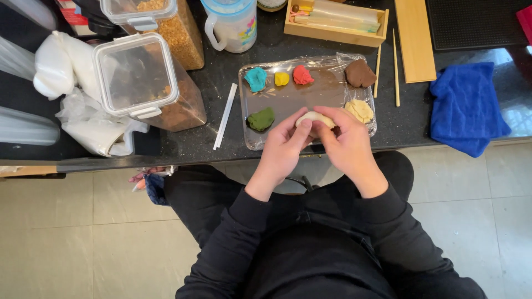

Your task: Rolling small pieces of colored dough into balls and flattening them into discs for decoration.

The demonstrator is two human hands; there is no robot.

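1. Left hand (281, 148) & right hand (344, 145) meet over the near edge of the tray (327, 91), both closed around one pale dough lump (315, 118); fingertips pinch it from either side, thumbs on top.
2. Pale dough lump sits just above the tray's front rim, between the two hands (underside hidden, so can't tell if it rests on the tray).
3. Tray is film-wrapped, on the dark counter (266, 50). On it: teal dough (256, 78), yellow dough (281, 78), red dough (302, 75) in a row at the back, brown dough (360, 73) at back right, green dough (261, 119) front left just beside the left hand, cream dough (359, 110) front right near the right hand.
4. Left of tray: white stick (225, 116) lying slantwise, then two lidded clear containers (145, 80) w/ brown contents.
5. Right of tray: chopsticks (395, 67), wooden board (415, 40), blue cloth (467, 106) at counter edge.
6. Back: white jug (230, 25), wooden box (336, 22).
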